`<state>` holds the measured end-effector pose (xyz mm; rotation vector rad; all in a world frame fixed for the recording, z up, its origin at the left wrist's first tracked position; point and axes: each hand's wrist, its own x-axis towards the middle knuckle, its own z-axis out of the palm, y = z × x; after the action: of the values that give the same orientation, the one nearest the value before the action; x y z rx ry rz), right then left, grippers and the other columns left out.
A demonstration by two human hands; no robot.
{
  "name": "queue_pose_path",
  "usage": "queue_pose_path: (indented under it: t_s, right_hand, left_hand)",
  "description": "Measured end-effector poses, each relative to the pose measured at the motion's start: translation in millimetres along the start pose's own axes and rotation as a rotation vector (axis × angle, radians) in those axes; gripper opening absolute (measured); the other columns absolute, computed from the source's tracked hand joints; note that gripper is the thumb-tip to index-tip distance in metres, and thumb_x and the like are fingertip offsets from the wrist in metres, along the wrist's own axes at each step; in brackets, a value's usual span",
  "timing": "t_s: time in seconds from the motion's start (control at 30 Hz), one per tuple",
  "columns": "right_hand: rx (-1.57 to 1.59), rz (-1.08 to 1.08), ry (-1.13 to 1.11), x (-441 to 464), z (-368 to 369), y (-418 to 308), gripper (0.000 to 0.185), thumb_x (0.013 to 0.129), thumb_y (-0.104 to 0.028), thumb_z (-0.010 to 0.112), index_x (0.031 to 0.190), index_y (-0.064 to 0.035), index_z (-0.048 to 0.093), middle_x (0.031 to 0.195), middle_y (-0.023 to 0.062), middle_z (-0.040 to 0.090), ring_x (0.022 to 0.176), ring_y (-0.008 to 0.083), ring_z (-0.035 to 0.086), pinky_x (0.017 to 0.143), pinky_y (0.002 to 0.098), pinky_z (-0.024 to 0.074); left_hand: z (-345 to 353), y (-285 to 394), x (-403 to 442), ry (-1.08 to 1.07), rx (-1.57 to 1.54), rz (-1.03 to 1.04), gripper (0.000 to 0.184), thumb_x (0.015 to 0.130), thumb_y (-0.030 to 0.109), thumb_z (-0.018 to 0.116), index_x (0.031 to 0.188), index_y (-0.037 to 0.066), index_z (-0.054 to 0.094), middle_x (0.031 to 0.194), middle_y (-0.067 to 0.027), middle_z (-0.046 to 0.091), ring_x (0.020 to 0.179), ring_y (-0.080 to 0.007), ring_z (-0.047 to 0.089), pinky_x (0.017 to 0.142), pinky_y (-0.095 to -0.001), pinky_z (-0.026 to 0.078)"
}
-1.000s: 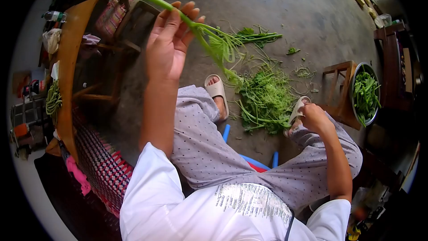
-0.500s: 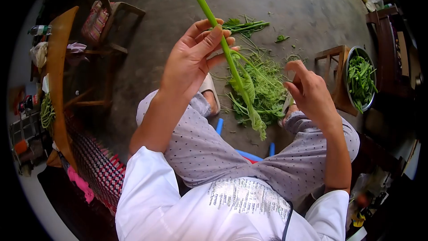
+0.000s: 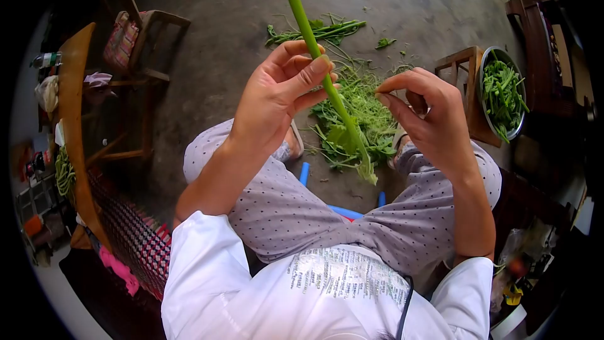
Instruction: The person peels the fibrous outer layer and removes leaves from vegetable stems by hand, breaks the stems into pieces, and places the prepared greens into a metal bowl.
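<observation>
A long green leaf stalk (image 3: 300, 14) slants down through my left hand (image 3: 284, 83), whose thumb and fingers pinch it near the middle. Its lower end, with a limp leaf tip (image 3: 366, 173), hangs above the gap between my knees. To the right of the stalk, apart from it, is my right hand (image 3: 429, 108), thumb and index fingertip pressed together. Whatever may be between those fingertips is too small to make out. Below both hands a heap of leaves and stringy peelings (image 3: 371, 97) lies on the floor between my feet, partly hidden by the hands.
A metal bowl (image 3: 521, 127) of cut green stalks stands on a wooden stool (image 3: 469, 63) at right. Beyond the heap lies a bunch of green stalks (image 3: 340, 30). A wooden chair (image 3: 148, 31) and a wooden table edge (image 3: 78, 119) are at left.
My right hand has moved left and its thumb and index finger have closed together. The left hand still holds the stalk, now slightly lower and further right. The view has shifted a little.
</observation>
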<state>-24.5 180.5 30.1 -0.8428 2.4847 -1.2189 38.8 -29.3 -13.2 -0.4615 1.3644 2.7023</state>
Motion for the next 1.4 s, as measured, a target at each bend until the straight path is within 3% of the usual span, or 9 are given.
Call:
queue_pose_path:
  t_s: [0.1,0.27,0.6,0.67,1.0,1.1,1.23,1.3,1.4]
  right_hand:
    - [0.245,0.047,-0.005,-3,10,-3,0.013,0.078,0.001,0.066,0.090,-0.0008,0.066,0.071,0.0015,0.052,0.056,0.0061,0.036,0.049,0.0228,0.0278]
    - [0.235,0.027,0.057,-5,24,-6,0.014,0.076,0.002,0.066,0.089,-0.0017,0.069,0.066,0.0024,0.053,0.058,0.0065,0.045,0.050,0.0221,0.0310]
    - [0.101,-0.035,0.161,-4,29,-14,0.014,0.074,0.002,0.068,0.086,-0.0029,0.068,0.064,0.0028,0.050,0.051,0.0074,0.042,0.046,0.0236,0.0313]
    - [0.076,-0.024,0.132,-3,27,-16,0.010,0.074,-0.002,0.067,0.084,-0.0031,0.068,0.066,0.0096,0.055,0.055,0.0224,0.055,0.051,0.0323,0.0422]
    - [-0.037,-0.091,0.184,-2,36,-15,0.005,0.075,-0.006,0.065,0.079,-0.0035,0.064,0.071,0.0104,0.056,0.059,0.0276,0.056,0.055,0.0362,0.0448]
    - [-0.033,-0.099,0.225,-1,35,-17,0.006,0.074,-0.006,0.065,0.079,-0.0031,0.064,0.069,0.0104,0.055,0.059,0.0255,0.056,0.055,0.0355,0.0441]
    - [0.174,0.025,0.258,7,20,-12,0.010,0.075,-0.008,0.067,0.082,-0.0017,0.065,0.062,0.0032,0.049,0.052,0.0104,0.044,0.048,0.0270,0.0364]
    - [0.547,0.141,0.212,11,7,-7,0.012,0.084,-0.012,0.065,0.086,0.0001,0.065,0.065,-0.0043,0.053,0.057,0.0009,0.042,0.048,0.0189,0.0335]
    - [0.732,0.057,0.529,15,-18,-8,0.018,0.086,-0.019,0.067,0.094,-0.0021,0.065,0.070,-0.0061,0.055,0.055,-0.0009,0.043,0.046,0.0146,0.0339]
  left_hand:
    - [6,-2,-3,0.013,0.043,0.010,0.024,0.086,0.012,0.064,0.108,0.006,0.055,0.096,-0.0077,0.063,0.090,-0.0174,0.064,0.083,-0.0348,0.055]
    - [10,-9,-4,0.012,0.156,0.121,0.022,0.086,0.007,0.064,0.106,0.006,0.055,0.095,-0.0071,0.064,0.090,-0.0176,0.064,0.082,-0.0309,0.054]
    - [21,-12,-7,0.035,0.174,0.212,0.024,0.080,0.005,0.071,0.101,0.006,0.058,0.091,-0.0040,0.065,0.085,-0.0111,0.061,0.078,-0.0254,0.051]
    - [20,-13,-7,0.031,0.217,0.262,0.024,0.080,0.005,0.071,0.101,0.005,0.058,0.092,-0.0045,0.066,0.085,-0.0114,0.061,0.078,-0.0254,0.050]
    - [22,-15,-8,0.049,0.235,0.289,0.024,0.080,0.003,0.070,0.101,0.005,0.058,0.092,-0.0050,0.066,0.084,-0.0110,0.061,0.077,-0.0248,0.050]
    - [22,-14,-7,0.007,0.196,0.282,0.024,0.081,0.003,0.069,0.102,0.005,0.058,0.092,-0.0052,0.066,0.085,-0.0115,0.062,0.078,-0.0254,0.051]
    - [17,-14,-6,-0.008,0.129,0.201,0.024,0.082,0.005,0.068,0.104,0.005,0.057,0.094,-0.0061,0.066,0.088,-0.0138,0.063,0.080,-0.0271,0.052]
    - [16,-13,-5,-0.003,0.109,0.158,0.024,0.083,0.006,0.067,0.105,0.005,0.057,0.095,-0.0065,0.066,0.089,-0.0149,0.063,0.081,-0.0279,0.053]
    - [15,-12,-5,-0.039,0.049,0.106,0.023,0.085,0.008,0.066,0.106,0.004,0.057,0.096,-0.0081,0.065,0.090,-0.0176,0.064,0.083,-0.0304,0.053]
